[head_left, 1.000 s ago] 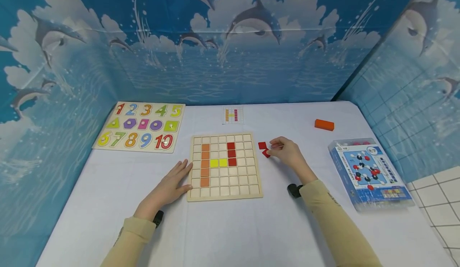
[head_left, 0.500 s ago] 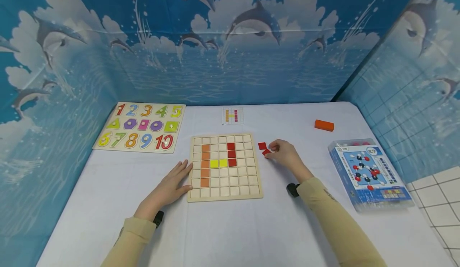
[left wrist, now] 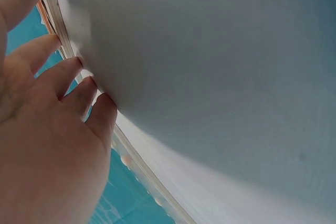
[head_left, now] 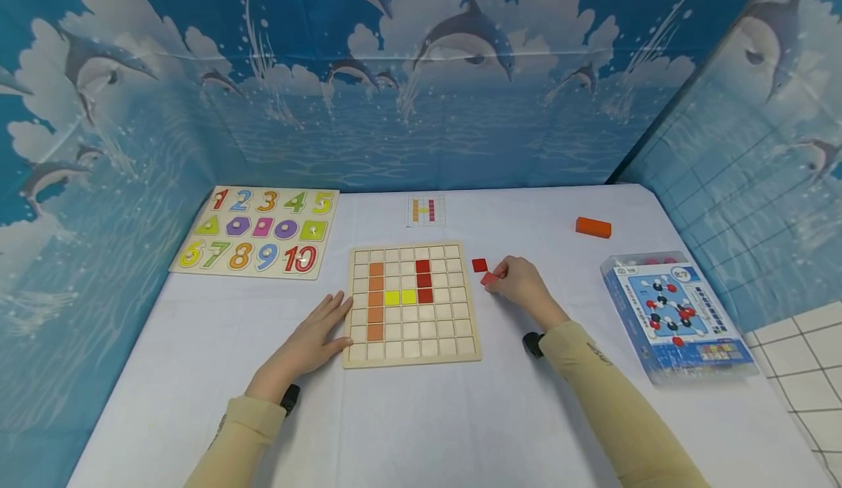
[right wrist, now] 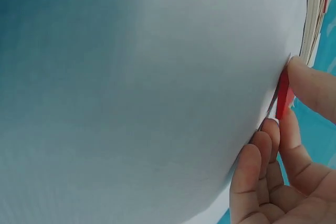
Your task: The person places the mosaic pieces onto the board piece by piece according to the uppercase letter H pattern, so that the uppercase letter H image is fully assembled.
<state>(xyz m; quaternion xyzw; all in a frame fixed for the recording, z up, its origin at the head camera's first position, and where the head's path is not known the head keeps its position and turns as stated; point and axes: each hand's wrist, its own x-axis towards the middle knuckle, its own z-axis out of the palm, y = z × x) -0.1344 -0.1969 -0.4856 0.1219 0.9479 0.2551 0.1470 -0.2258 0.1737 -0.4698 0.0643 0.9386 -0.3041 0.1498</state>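
Observation:
My right hand (head_left: 524, 283) pinches a red square tile (right wrist: 284, 92) between thumb and index finger, and the tile is tilted up off the white cloth in the right wrist view. A second red tile (head_left: 479, 264) lies flat just beyond it. To the left is a wooden grid board (head_left: 427, 331) with a column of orange tiles (head_left: 376, 298), two yellow tiles (head_left: 400, 297) and three red tiles (head_left: 424, 281) set in its squares. My left hand (head_left: 318, 337) has its fingers extended, its fingertips resting against the board's left edge.
A small pattern card (head_left: 426, 211) lies behind the board. At the back left sits a wooden number puzzle (head_left: 253, 234). On the right are an orange block (head_left: 593, 227) and a boxed molecule set (head_left: 677, 320). Dolphin-print curtains (head_left: 421, 137) enclose the table.
The right hand's fingers have closed on the nearer red tile, whose edge is now lifted and tilted. The left hand and the board have stayed in place.

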